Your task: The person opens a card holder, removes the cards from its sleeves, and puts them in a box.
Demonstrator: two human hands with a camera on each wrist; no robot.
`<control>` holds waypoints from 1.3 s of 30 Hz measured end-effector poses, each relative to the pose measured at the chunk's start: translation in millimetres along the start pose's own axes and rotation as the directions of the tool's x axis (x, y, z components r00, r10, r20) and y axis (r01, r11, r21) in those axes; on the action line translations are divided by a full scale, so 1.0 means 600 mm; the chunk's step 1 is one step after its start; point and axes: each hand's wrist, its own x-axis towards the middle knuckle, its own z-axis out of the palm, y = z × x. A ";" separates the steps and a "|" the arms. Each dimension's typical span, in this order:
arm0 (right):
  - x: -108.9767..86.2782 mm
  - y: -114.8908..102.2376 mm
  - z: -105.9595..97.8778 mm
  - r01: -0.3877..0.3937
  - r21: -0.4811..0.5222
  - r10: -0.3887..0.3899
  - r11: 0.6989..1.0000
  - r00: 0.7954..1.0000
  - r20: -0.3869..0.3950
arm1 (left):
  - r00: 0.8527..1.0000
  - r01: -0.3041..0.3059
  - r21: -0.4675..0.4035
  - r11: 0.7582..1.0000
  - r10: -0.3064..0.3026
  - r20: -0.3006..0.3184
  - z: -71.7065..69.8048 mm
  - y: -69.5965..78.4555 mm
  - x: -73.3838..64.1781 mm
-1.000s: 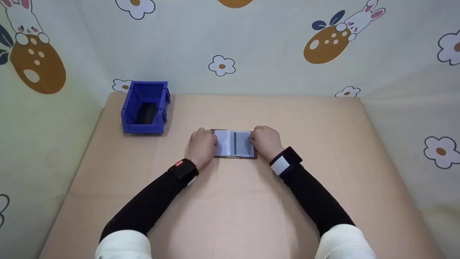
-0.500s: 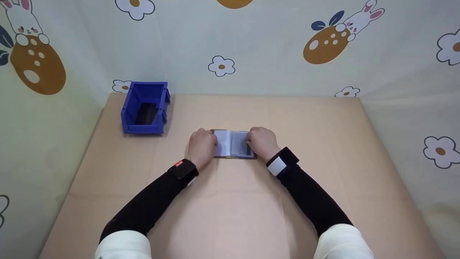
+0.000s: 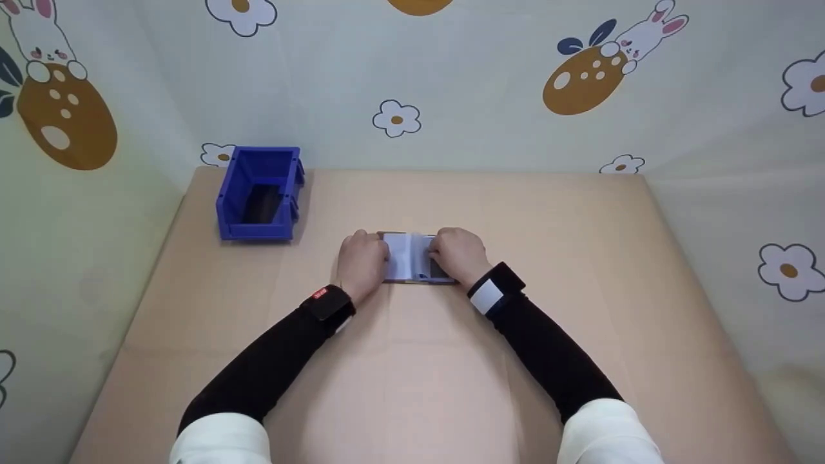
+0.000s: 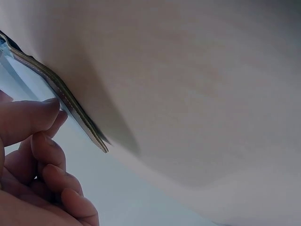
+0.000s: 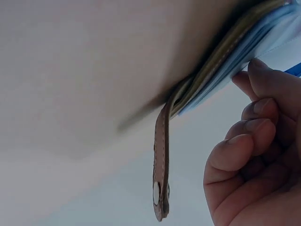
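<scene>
A card holder [image 3: 398,258] lies spread on the table between both hands, its clear plastic sleeves facing up. The left hand [image 3: 362,263] pinches its left side; in the left wrist view the thumb and forefinger meet at the edge of the stitched cover [image 4: 70,99]. Over the right half, the right hand [image 3: 461,252] pinches a sleeve edge between thumb and forefinger, lifting it towards the middle. More sleeves [image 5: 221,77] lie stacked below it in the right wrist view. A brown strap [image 5: 161,155] with a metal snap hangs from the cover. The right hand partly hides a dark card [image 3: 439,270].
A blue plastic bin [image 3: 256,232] stands at the table's back left, with something dark [image 3: 261,203] inside. The beige tabletop [image 3: 412,374] ends at a patterned cloth wall [image 3: 477,116] behind and at both sides.
The right hand has moved left from the card holder's right edge, bringing a clear sleeve with it towards the middle. The left hand has stayed in place.
</scene>
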 end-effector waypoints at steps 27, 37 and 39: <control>0.004 -0.003 0.007 -0.011 0.058 0.010 0.998 1.000 0.007 | 1.000 0.019 -0.015 1.000 -0.019 0.008 -0.008 0.006 0.001; 0.005 -0.003 0.008 -0.031 0.062 0.032 0.998 0.999 -0.009 | 1.000 -0.024 -0.141 0.990 0.022 -0.012 -0.017 0.034 -0.003; 0.005 -0.003 0.007 -0.028 0.062 0.029 0.998 1.000 -0.007 | 0.999 -0.037 -0.151 0.988 0.035 -0.013 -0.013 0.037 -0.003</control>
